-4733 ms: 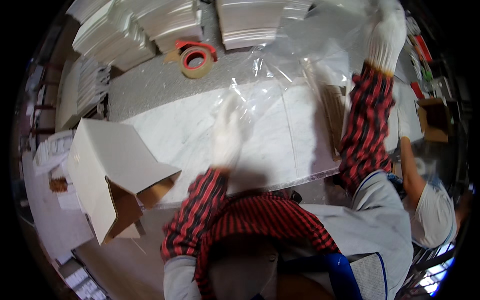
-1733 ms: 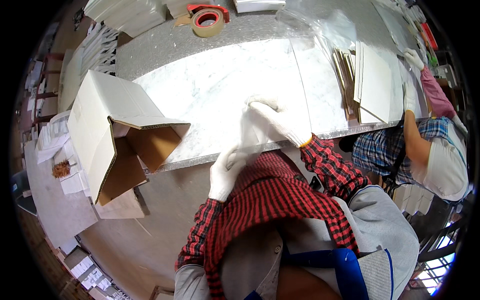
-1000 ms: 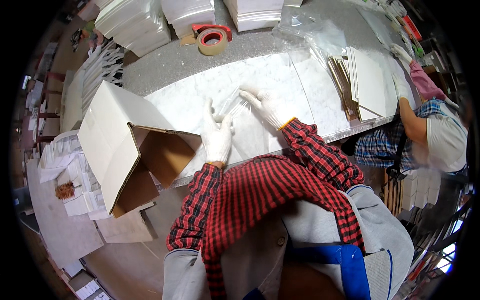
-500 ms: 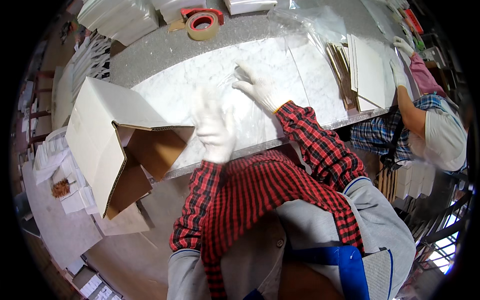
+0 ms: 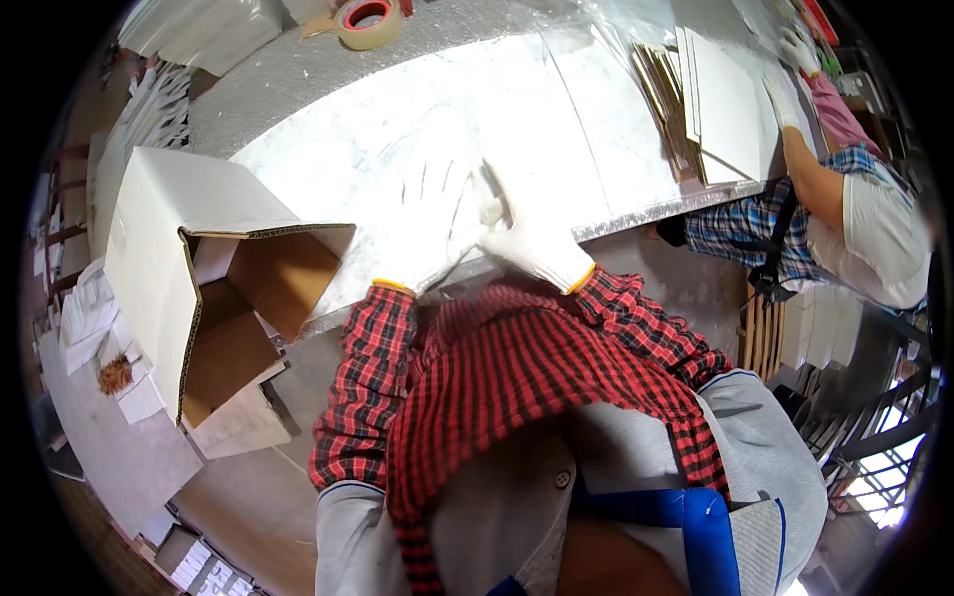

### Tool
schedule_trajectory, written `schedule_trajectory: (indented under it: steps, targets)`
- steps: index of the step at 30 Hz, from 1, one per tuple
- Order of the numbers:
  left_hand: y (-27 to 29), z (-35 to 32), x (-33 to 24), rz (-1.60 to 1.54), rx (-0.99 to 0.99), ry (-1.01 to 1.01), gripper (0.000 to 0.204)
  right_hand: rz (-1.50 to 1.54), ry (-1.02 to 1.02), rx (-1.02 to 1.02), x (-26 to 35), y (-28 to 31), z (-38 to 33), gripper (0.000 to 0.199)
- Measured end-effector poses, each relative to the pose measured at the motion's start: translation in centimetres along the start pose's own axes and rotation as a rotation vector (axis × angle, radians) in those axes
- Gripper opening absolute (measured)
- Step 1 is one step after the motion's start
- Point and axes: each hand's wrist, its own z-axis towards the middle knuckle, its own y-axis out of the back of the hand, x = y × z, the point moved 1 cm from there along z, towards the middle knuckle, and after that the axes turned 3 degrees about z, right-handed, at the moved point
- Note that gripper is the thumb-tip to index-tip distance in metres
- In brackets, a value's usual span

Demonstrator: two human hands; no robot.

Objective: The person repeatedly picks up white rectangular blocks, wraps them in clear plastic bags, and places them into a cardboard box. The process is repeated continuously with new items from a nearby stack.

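My left hand (image 5: pixel 425 230), in a white knitted glove with a yellow cuff, lies over the near part of the white marbled tabletop (image 5: pixel 378 124). Its fingers are stretched out and spread. Close to its right, my right hand (image 5: pixel 537 238) in a matching glove is turned on its side, thumb apart from the fingers. Glare washes out the surface around both hands, and a thin clear film under them is hard to make out. Left of my left hand stands a white cardboard box (image 5: pixel 214 189), tilted, its brown inside facing me.
A tape roll (image 5: pixel 368 28) on a red holder lies at the far edge. White and brown cardboard sheets (image 5: pixel 720 109) stand at the right. Beyond them a co-worker's gloved hand (image 5: pixel 785 99) rests on the table. Wrapped white stacks (image 5: pixel 204 30) sit far left.
My right hand has come nearer to me, close beside my left, which has lowered and spread its fingers. The view has shifted, so the box and tape appear further left.
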Motion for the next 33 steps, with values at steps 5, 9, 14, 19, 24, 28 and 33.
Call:
schedule_trajectory:
  steps: [5,9,14,19,24,28,33]
  targets:
    - [2.0,0.6,0.1,0.006,0.245,-0.001,0.123,-0.152,-0.317,0.081,-2.1,6.3,-0.7,0.076]
    - [1.4,0.3,0.4,-0.048,0.232,-0.010,0.132,-0.099,-0.288,-0.061,-2.5,9.7,-1.6,0.061]
    - [1.6,0.2,0.9,-0.275,0.223,0.138,0.121,-0.376,-0.253,-0.016,0.8,5.1,-2.8,0.060]
    - [3.1,0.6,1.5,-0.540,0.257,0.190,0.088,-0.253,-0.268,0.095,1.0,2.3,-3.2,0.031]
    - [3.1,0.0,1.4,-0.443,0.246,0.174,0.087,0.714,-0.446,0.255,-1.6,2.6,-4.4,0.024]
    - [3.5,-0.9,0.9,-0.288,0.203,0.138,0.096,0.938,-0.504,0.262,-2.0,3.1,-5.4,0.031]
    - [4.1,-0.9,0.5,-0.048,0.385,-0.028,0.105,-0.225,-0.370,0.066,-2.1,3.0,-8.0,0.052]
